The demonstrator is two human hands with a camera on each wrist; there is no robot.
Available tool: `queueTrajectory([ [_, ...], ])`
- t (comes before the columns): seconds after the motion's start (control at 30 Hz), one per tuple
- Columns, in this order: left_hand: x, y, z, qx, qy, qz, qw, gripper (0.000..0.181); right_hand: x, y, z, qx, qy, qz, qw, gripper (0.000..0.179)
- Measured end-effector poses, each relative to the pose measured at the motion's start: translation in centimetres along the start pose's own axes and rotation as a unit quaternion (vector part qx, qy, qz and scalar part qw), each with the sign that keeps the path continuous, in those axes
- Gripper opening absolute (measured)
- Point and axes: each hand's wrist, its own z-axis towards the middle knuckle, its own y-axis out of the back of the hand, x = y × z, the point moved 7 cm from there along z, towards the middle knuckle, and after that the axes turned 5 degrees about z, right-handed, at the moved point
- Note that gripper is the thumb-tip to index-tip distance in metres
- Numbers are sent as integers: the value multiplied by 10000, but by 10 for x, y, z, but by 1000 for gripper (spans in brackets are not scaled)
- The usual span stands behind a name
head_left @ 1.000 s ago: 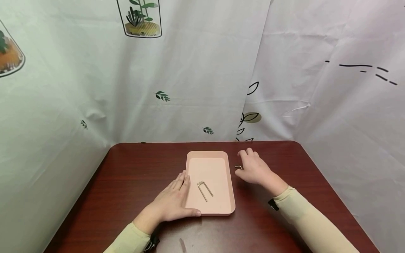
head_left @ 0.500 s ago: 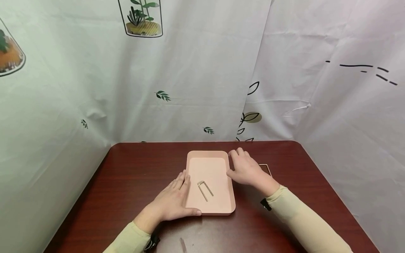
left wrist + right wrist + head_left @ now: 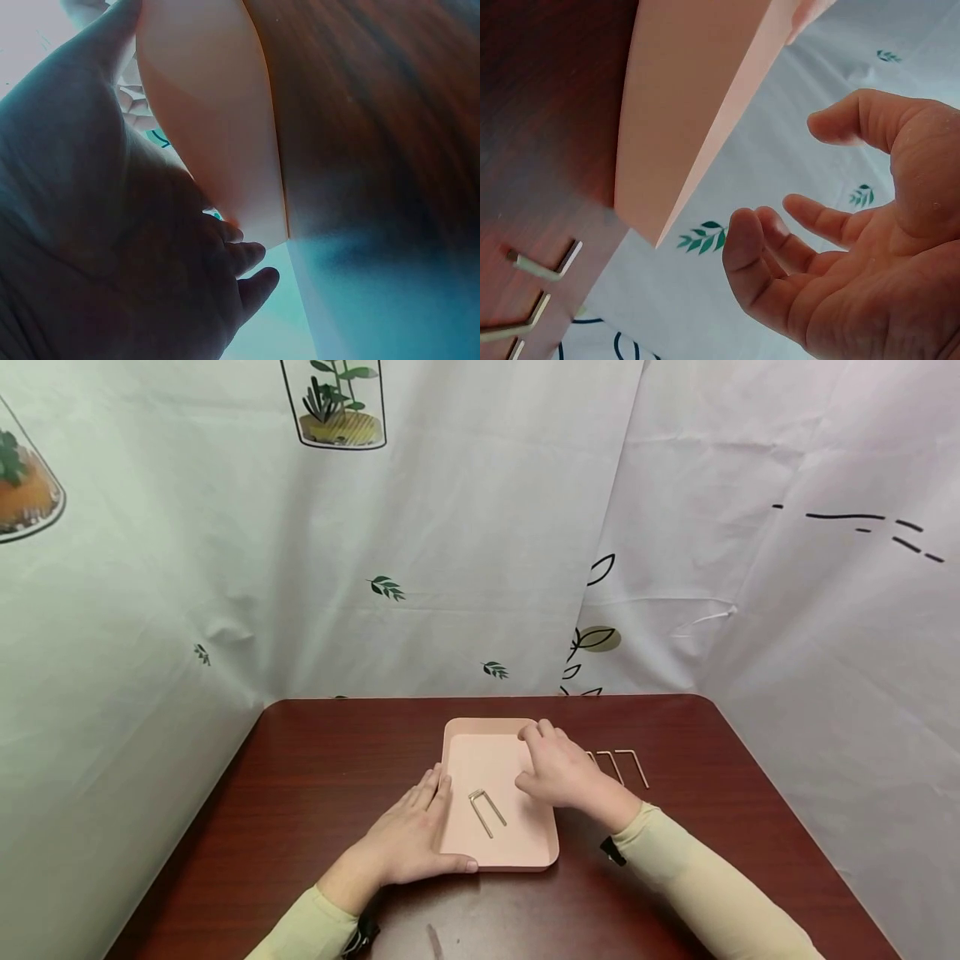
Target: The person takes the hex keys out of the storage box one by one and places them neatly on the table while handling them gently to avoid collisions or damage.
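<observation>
A shallow pink tray (image 3: 487, 760) lies lengthwise on the dark red-brown table, with two L-shaped metal rods (image 3: 480, 816), like hex keys, inside. My left hand (image 3: 405, 835) lies along the tray's left side, its thumb on the near rim. Its fingers extend along the tray wall in the left wrist view. Above the tray's right rim hangs my right hand (image 3: 558, 768). Seen from the right wrist, its loosely bent fingers (image 3: 744, 247) and thumb stand apart with nothing between them. Several more L-shaped rods (image 3: 641, 770) lie right of the tray, partly covered by my right hand.
The table (image 3: 337, 760) has rounded far corners. White printed fabric (image 3: 465, 527) hangs behind it and along both sides. A small greyish strip or mark (image 3: 434, 941) shows near the bottom of the head view.
My right hand has moved left from beside the tray to above its right rim, uncovering L-shaped rods on the table. My left hand and the tray stay in place.
</observation>
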Motion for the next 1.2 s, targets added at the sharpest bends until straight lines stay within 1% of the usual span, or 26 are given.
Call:
queueTrajectory([
  [0.13, 0, 0, 0, 1, -10, 9, 10000, 140, 7, -6, 1, 72, 127, 41, 9999, 59],
  [0.4, -1, 2, 0, 3, -17, 23, 10000, 139, 15, -18, 3, 232, 144, 147, 9995, 59],
  [0.5, -1, 2, 0, 3, -18, 6, 10000, 139, 19, -22, 3, 284, 263, 191, 9991, 59],
  [0.67, -1, 2, -1, -7, -15, -19, 10000, 139, 25, -29, 3, 363, 457, 68, 9983, 61],
  [0.87, -1, 1, -1, 1, -22, -19, 10000, 138, 28, -36, 2, 497, 538, -128, 9972, 59],
  [1.2, -1, 2, -1, 19, 2, -25, 10000, 138, 30, -48, 1, 755, 679, -136, 9947, 60],
])
